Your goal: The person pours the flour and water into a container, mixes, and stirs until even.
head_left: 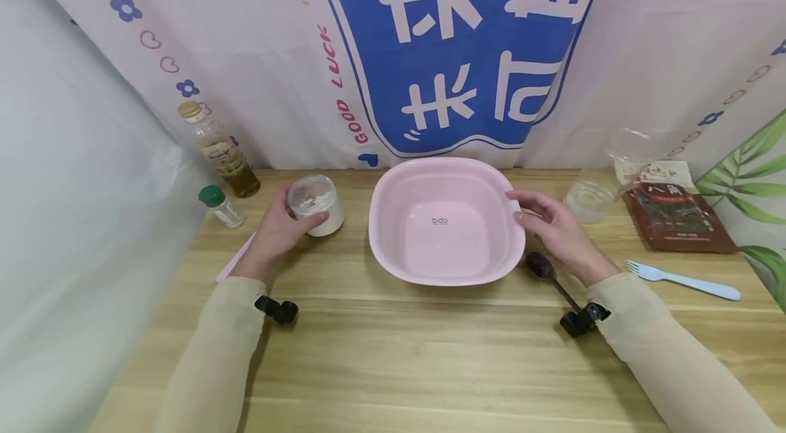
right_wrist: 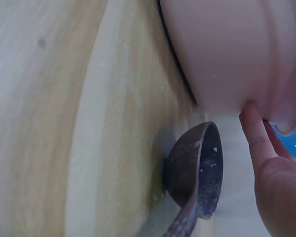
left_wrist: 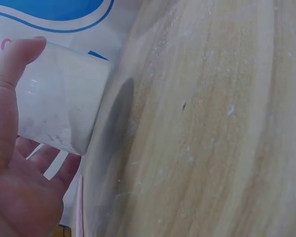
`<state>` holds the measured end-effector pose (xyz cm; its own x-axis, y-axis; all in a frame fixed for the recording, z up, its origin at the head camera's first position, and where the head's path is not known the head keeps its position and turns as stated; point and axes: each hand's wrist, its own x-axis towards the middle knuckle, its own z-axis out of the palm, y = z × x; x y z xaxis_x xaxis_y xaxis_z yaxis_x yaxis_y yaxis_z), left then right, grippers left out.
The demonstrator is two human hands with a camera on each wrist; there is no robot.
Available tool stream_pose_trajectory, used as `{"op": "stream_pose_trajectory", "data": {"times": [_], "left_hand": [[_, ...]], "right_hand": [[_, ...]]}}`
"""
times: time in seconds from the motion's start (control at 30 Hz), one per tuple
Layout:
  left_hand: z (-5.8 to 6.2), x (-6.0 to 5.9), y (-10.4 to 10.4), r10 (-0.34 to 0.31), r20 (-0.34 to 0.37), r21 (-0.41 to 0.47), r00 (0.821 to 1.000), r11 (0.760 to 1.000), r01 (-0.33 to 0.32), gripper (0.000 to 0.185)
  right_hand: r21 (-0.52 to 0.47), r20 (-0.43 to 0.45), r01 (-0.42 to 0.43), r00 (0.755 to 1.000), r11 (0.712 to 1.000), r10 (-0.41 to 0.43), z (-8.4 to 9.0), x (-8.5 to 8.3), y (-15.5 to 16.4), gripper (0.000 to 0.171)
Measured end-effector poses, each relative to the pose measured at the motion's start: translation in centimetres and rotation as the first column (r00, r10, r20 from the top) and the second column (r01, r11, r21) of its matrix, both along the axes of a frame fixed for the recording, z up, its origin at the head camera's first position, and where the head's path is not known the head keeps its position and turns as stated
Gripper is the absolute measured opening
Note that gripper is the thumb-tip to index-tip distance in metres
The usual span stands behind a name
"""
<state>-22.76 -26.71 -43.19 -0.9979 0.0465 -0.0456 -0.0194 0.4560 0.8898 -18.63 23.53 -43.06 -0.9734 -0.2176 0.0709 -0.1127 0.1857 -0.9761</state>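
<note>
My left hand (head_left: 279, 232) grips a clear jar of white powder (head_left: 328, 218), thumb on the near side and fingers round the other. In the left wrist view the jar (left_wrist: 64, 94) tilts with the camera, and the thumb lies along its wall. My right hand (head_left: 559, 232) holds the right rim of a pink plastic basin (head_left: 445, 276). From the right wrist, one digit presses the basin's outer wall (right_wrist: 217, 59) below the lip, with other fingers partly hidden beyond it. A dark brown spoon (head_left: 540, 266) lies just below that hand; white bits cling inside its bowl.
An oil bottle (head_left: 230, 163) and a green-capped shaker (head_left: 222, 206) stand at left, near a pink handle (head_left: 236, 257) partly under my left arm. At right are a clear cup (head_left: 589, 204), a brown seasoning packet (head_left: 678, 218) and a light blue fork (head_left: 688, 279). A printed curtain hangs behind.
</note>
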Motion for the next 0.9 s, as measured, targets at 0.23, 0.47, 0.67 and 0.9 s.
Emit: {"op": "stream_pose_trajectory", "data": {"times": [0.23, 0.47, 0.67, 0.9], "left_hand": [[0.9, 0.9, 0.4, -0.031, -0.075, 0.042, 0.997, 0.999, 0.034, 0.088], [2.2, 1.7, 1.8, -0.063, -0.15, 0.024, 0.987, 0.997, 0.067, 0.089], [3.6, 2.2, 3.2, -0.083, -0.206, 0.008, 0.975, 0.996, 0.087, 0.092], [4.9, 2.3, 5.4, -0.17, -0.237, -0.125, 0.957, 0.982, 0.144, 0.098]], "right_hand": [[-0.019, 0.01, 0.003, 1.0, 1.0, -0.003, 0.0, -0.2, -0.2, 0.045], [-0.024, 0.029, 0.007, 1.0, 1.0, -0.006, 0.2, 0.0, -0.1, 0.045], [-0.018, 0.048, 0.004, 0.999, 1.0, -0.003, 0.2, 0.0, -0.2, 0.046], [-0.018, 0.058, 0.022, 0.998, 1.0, -0.02, 0.1, -0.2, -0.2, 0.046]]}}
